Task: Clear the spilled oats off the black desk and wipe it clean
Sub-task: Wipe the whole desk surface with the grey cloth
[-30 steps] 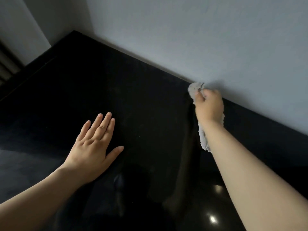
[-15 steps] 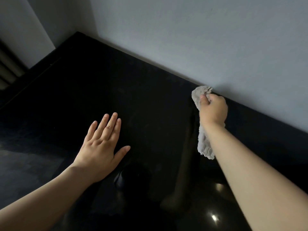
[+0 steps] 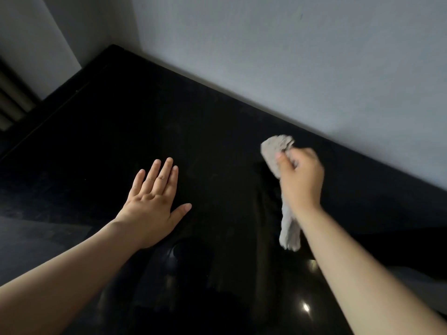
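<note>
Head view: right hand clamps a bunched grey cloth on the black desk near the wall; left hand lies flat, fingers straight. No oats visible, so likely wiping; next needs pressed strokes across the rest. One cloth, one desk, two hands.

Dim room, plain pale-grey walls.
Far wall meets side wall in far-left corner; ribbed beige-and-dark strips at left edge.
</note>
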Demonstrator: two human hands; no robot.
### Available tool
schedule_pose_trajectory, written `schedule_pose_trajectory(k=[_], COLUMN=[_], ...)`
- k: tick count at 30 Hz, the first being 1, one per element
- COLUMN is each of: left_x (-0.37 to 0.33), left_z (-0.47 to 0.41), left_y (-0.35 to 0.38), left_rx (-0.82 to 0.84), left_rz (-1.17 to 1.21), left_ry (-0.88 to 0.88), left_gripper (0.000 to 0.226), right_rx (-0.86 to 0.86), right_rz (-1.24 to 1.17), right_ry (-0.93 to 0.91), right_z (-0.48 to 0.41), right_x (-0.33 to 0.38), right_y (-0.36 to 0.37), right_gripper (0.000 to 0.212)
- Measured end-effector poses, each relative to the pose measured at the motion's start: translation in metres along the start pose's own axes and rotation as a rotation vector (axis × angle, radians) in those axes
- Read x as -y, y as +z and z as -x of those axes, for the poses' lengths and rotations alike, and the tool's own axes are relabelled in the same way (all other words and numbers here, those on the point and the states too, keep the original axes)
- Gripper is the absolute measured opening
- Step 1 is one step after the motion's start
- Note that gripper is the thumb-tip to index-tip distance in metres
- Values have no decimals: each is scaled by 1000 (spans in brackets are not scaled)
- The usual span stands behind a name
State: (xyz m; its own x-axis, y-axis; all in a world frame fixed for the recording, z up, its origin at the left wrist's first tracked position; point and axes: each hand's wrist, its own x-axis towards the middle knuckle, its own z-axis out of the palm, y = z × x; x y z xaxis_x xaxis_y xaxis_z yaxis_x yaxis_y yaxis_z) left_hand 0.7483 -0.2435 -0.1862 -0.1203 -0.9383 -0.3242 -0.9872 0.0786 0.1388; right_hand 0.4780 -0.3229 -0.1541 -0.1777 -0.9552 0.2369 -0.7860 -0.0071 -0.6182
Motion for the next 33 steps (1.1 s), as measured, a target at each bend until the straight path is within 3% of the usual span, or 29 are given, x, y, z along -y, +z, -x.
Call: schedule_pose_trajectory(k=[5, 9, 15, 19, 22, 25, 29, 31, 33], left_x=[1, 1, -1, -5, -3, -2, 2, 1, 1], left_z=[-1, -1, -3, -4, -4, -2, -2, -1, -1], left_y=[-5, -2, -5, -7, -4, -3, 0, 4, 6], left_rx=[50, 64, 57, 49, 35, 20, -81, -103, -124], left_rz=[-37, -43, -29, -39, -35, -28, -6, 7, 40], left_ry=[-9, -12, -20, 4, 2, 6, 21, 30, 37], left_gripper=[81, 84, 84, 83, 83, 83, 83, 83, 83], right_rx=[-2, 53, 356, 85, 14, 67, 162, 260, 359], right_rz=[145, 118, -91, -60, 71, 232, 226, 157, -1], right_ry=[195, 45, -106, -15, 108, 133, -25, -77, -72], right_z=[-26, 45, 129, 68, 24, 38, 113, 153, 174], right_x=[-20, 7, 35, 25, 10, 11, 37, 45, 50], right_y=[20, 30, 4, -13, -3, 16, 17, 12, 3], right_gripper=[46, 34, 36, 48, 49, 35, 18, 18, 33])
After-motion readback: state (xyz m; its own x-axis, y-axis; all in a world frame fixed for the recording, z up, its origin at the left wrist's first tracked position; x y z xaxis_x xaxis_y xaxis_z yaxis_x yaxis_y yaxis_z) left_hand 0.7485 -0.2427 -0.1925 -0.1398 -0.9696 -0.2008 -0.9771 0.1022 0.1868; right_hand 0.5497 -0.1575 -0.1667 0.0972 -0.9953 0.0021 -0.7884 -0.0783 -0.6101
